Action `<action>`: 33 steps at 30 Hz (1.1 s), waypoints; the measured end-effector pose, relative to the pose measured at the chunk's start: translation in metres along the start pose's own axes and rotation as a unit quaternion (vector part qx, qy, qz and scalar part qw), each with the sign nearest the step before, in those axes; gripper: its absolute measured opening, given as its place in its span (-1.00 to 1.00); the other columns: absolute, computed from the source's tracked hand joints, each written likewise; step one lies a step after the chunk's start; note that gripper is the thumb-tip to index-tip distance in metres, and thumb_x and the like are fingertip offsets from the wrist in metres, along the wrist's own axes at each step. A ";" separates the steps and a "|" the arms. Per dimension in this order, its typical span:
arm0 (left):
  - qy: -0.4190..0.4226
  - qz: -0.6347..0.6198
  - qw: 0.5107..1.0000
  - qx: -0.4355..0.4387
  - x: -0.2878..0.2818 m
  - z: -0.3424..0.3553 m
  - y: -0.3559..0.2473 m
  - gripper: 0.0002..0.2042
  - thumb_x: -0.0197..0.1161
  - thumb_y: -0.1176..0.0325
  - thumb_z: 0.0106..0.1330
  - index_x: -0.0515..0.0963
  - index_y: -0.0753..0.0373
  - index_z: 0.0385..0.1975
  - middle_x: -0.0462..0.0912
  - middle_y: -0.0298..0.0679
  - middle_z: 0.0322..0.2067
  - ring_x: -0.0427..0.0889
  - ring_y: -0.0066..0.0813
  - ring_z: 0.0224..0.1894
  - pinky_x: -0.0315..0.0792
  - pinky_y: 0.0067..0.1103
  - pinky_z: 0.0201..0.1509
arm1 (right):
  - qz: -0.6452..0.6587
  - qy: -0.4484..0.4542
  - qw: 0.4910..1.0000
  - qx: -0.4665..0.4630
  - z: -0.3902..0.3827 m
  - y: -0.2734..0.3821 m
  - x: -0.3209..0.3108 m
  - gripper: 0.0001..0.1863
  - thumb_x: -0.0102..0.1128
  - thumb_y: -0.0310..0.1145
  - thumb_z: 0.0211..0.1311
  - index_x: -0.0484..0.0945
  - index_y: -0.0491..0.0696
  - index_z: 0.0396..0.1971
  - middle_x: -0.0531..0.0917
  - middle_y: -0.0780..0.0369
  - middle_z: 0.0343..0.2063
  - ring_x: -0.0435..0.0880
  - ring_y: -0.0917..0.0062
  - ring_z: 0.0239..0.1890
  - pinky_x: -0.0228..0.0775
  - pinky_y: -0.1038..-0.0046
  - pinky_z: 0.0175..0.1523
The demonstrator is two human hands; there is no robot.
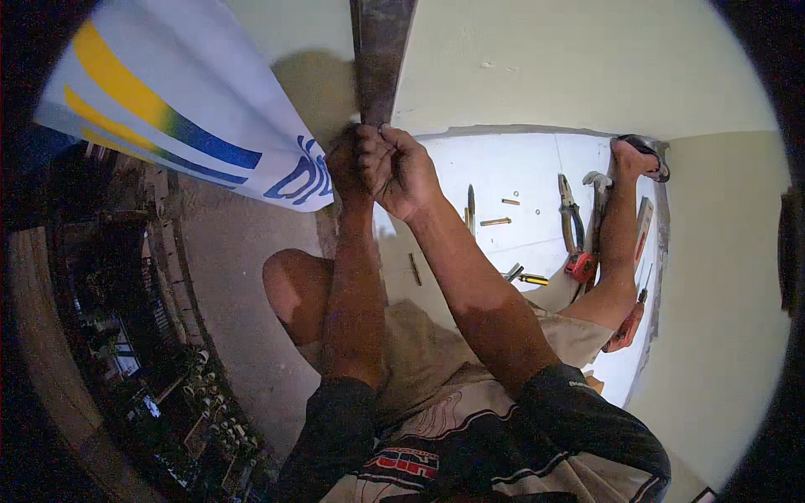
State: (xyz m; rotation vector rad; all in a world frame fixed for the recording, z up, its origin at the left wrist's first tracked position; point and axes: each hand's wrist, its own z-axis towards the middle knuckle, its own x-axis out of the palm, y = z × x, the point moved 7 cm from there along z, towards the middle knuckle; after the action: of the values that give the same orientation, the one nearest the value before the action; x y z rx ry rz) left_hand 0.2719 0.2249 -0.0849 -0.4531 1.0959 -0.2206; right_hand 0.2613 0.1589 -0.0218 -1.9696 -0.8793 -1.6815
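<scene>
A dark upright metal strip (379,59) runs down from the top to where my two hands meet. My right hand (394,168) is at its lower end with fingers curled in; whatever they hold is too small or hidden to make out. My left hand (348,168) is beside it in shadow at the same spot, its fingers mostly hidden behind the right one. A white banner with yellow and blue stripes (159,101) hangs just left of my hands.
Pliers (570,210), a hammer (597,189), a red tape measure (580,267), a yellow-black tool (534,279), bolts (495,221) and a red power tool (625,327) lie on white tiles (516,159) by my bent legs. Pale walls (721,235) bound the right; shadowed clutter (142,352) is left.
</scene>
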 end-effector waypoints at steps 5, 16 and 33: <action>0.022 -0.597 0.763 -0.247 -0.019 -0.001 0.000 -0.78 0.10 0.29 0.36 0.46 0.13 -0.55 0.35 -0.44 -0.70 0.25 -0.59 -0.73 0.10 -0.62 -0.69 | -0.344 -0.215 0.905 -0.128 -0.018 0.015 0.007 -0.77 0.01 -0.32 0.43 0.56 -0.15 -0.31 0.61 0.29 -0.52 0.53 0.62 -0.59 0.34 0.59 -0.53; 0.039 -0.637 0.688 -0.344 -0.012 -0.008 0.007 -0.72 0.14 0.42 0.30 0.36 0.16 -0.70 0.34 -0.39 -0.75 0.21 -0.61 -0.78 0.13 -0.56 -0.70 | -0.615 -0.224 0.700 -0.286 -0.040 0.026 0.016 -0.68 0.07 -0.31 0.43 0.58 -0.17 -0.52 0.62 0.27 -0.62 0.56 0.68 -0.61 0.35 0.57 -0.52; -0.032 -0.257 0.954 -0.151 -0.051 0.007 -0.008 -0.72 0.53 0.35 -0.04 0.48 0.27 -0.63 0.57 -0.12 -0.66 0.57 -0.16 -0.60 0.42 -0.38 -0.45 | -0.547 -0.244 0.763 -0.243 -0.061 0.035 0.013 -0.70 0.05 -0.52 0.36 0.60 -0.22 0.03 0.64 0.26 -0.43 0.52 0.67 -0.47 0.46 0.59 -0.34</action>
State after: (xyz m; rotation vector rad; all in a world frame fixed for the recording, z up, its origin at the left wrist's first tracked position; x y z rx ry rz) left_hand 0.2553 0.2396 -0.0378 -1.0140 0.9345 -0.4953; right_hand 0.2424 0.0953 0.0065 -2.4939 -2.3444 -2.1024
